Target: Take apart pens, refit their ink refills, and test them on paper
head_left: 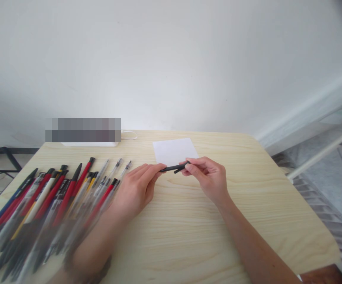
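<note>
A slim black pen (173,168) spans the gap between my two hands, just above the table. My left hand (138,185) pinches its left end with the fingers closed. Around its right end, the thumb and fingers of my right hand (208,175) are closed. A short black piece that looks like the clip juts out from the pen near my right fingertips. Both ends of the pen are partly covered by fingers. Behind the pen lies a white sheet of paper (175,149), flat on the table.
Many pens (49,197), red, black, white, yellow and clear, lie spread at the left of the wooden table (171,244), partly behind my left forearm. A white-based object (89,144), blurred out above, stands at the back left. A white wall (171,71) rises behind.
</note>
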`<state>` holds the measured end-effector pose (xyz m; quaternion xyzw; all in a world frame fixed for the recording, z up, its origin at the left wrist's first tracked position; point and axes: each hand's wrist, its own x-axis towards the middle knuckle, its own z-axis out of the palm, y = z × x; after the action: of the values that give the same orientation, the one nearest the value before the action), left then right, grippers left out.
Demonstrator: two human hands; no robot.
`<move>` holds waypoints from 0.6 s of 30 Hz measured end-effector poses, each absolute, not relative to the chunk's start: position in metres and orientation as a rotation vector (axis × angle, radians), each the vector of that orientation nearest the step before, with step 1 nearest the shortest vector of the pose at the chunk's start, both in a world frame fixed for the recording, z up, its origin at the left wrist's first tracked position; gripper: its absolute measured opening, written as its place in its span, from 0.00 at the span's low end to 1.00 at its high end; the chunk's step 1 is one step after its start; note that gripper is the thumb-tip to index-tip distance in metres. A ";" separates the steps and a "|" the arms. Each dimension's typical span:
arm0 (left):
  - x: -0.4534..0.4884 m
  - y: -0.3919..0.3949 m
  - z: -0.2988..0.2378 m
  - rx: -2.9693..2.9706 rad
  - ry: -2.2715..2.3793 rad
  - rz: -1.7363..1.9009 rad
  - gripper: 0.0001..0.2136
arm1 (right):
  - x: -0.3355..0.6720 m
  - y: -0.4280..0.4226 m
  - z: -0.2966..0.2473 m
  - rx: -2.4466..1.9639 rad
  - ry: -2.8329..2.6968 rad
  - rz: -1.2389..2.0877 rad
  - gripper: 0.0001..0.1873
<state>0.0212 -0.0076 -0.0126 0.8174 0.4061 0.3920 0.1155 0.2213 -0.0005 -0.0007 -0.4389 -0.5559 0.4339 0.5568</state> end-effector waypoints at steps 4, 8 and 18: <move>0.021 -0.008 -0.014 2.385 1.148 1.145 0.12 | 0.220 0.000 -0.004 -1.020 -1.311 1.016 0.06; 0.019 -0.008 -0.014 2.390 1.140 1.171 0.13 | 0.218 -0.002 -0.005 -1.016 -1.322 1.001 0.06; 0.021 -0.008 -0.007 2.419 1.221 1.210 0.11 | 0.213 -0.001 -0.006 -0.870 -1.174 1.241 0.07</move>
<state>0.0213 -0.0077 -0.0069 0.8119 0.4100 0.4063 0.0869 0.2129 -0.0015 -0.0059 -0.3715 -0.5011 0.5297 0.5747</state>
